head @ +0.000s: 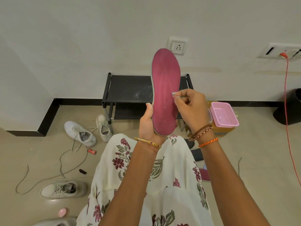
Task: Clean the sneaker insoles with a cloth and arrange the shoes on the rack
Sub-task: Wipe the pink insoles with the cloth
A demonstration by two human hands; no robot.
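Now the left hand (147,123) cups the pink insole (165,93) by its heel; the right hand (189,106) pinches a small cloth (174,94) against its near edge: wipe lengthwise, pressing firmly.

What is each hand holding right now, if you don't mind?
Left hand: grips the pink insole at its heel.
Right hand: pinches a small cloth against the insole.
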